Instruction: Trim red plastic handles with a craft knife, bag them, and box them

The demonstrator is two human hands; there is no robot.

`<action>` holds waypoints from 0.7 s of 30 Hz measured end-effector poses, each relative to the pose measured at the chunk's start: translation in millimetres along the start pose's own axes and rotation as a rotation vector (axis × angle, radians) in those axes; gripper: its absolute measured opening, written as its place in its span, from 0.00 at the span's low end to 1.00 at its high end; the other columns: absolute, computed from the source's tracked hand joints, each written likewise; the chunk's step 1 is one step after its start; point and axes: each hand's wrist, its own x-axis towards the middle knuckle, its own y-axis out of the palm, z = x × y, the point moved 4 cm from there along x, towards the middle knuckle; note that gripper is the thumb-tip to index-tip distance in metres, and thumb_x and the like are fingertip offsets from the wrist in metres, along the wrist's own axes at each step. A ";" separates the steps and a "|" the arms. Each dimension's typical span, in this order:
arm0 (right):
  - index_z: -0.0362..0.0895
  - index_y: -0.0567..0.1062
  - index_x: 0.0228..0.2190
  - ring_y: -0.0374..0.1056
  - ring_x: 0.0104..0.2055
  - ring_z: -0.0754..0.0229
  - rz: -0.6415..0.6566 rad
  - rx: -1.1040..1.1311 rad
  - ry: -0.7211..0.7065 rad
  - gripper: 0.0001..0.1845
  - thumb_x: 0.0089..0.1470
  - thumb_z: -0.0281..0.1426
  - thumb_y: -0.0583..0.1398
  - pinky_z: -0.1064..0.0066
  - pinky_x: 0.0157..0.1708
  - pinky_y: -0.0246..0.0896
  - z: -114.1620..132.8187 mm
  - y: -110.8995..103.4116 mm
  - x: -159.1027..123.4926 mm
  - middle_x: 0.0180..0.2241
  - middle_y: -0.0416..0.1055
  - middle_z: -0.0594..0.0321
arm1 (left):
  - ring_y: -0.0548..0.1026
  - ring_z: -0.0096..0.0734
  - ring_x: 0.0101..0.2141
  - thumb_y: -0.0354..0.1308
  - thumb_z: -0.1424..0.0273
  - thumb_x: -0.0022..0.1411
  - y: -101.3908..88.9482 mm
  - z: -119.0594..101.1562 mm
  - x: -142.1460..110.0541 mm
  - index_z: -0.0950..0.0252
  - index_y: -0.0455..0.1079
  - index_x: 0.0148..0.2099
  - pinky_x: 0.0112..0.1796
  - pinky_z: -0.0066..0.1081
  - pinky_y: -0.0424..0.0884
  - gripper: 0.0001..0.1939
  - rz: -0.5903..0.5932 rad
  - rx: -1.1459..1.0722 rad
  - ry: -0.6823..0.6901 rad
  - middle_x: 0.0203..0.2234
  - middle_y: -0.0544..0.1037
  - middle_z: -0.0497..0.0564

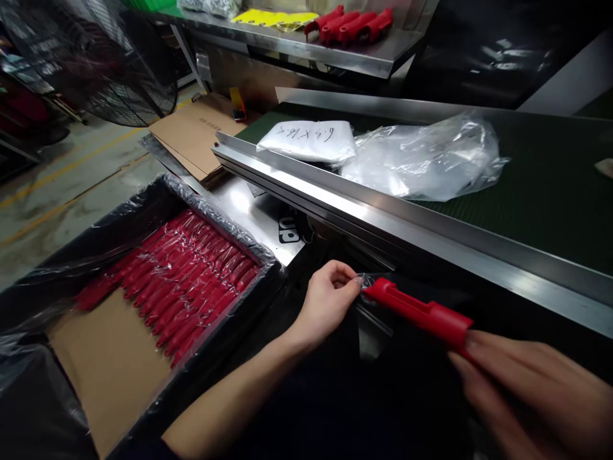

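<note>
My right hand (531, 377) grips the near end of a red plastic housing (421, 310), a long hollow part with a slot along its top. Its far end points left, toward my left hand (330, 297). There my left thumb and forefinger pinch the edge of a small clear plastic bag (368, 287), and the housing's tip is at or just inside the bag; which, I cannot tell. To the left, a box lined with black plastic (272, 265) holds rows of bagged red parts (191, 275) on a cardboard sheet (117, 364).
A conveyor with a metal side rail (383, 220) runs in front of me, bearing a white packet (309, 140) and a heap of clear bags (426, 160). Several red parts (357, 25) and yellow sheets (272, 18) lie on a shelf (378, 66). Flat cardboard (196, 131) and a fan (105, 64) stand left.
</note>
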 end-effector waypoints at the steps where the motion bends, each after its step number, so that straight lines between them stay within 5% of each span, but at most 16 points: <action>1: 0.50 0.77 0.47 0.73 0.36 0.65 0.013 -0.020 -0.087 0.14 0.57 0.32 0.64 0.75 0.34 0.70 8.2 1.7 -0.9 0.40 0.77 0.65 | 0.68 0.23 0.26 0.61 0.68 0.57 1.0 0.6 -0.2 0.66 0.69 0.34 0.27 0.23 0.63 0.06 -0.004 -0.013 -0.017 0.25 0.72 0.46; 6: 0.44 0.77 0.47 0.73 0.38 0.63 0.037 -0.068 -0.315 0.18 0.53 0.26 0.65 0.74 0.35 0.70 44.1 3.1 4.3 0.39 0.78 0.63 | 0.67 0.22 0.23 0.62 0.68 0.56 2.2 3.5 0.4 0.66 0.67 0.34 0.24 0.22 0.64 0.08 -0.019 -0.085 -0.093 0.23 0.70 0.45; 16: 0.36 0.74 0.50 0.70 0.42 0.56 -0.056 -0.256 -0.217 0.20 0.55 0.22 0.64 0.66 0.40 0.63 50.8 10.4 12.1 0.44 0.75 0.52 | 0.69 0.23 0.26 0.63 0.68 0.56 5.9 3.7 -10.8 0.67 0.70 0.34 0.28 0.23 0.64 0.08 0.062 -0.082 -0.066 0.24 0.72 0.46; 21: 0.36 0.72 0.51 0.68 0.47 0.51 0.141 -0.274 -0.169 0.16 0.62 0.24 0.57 0.60 0.43 0.62 49.0 15.5 6.1 0.48 0.73 0.49 | 0.68 0.24 0.27 0.60 0.67 0.60 13.4 5.7 -16.2 0.68 0.71 0.35 0.29 0.24 0.63 0.08 0.085 -0.015 -0.027 0.26 0.72 0.47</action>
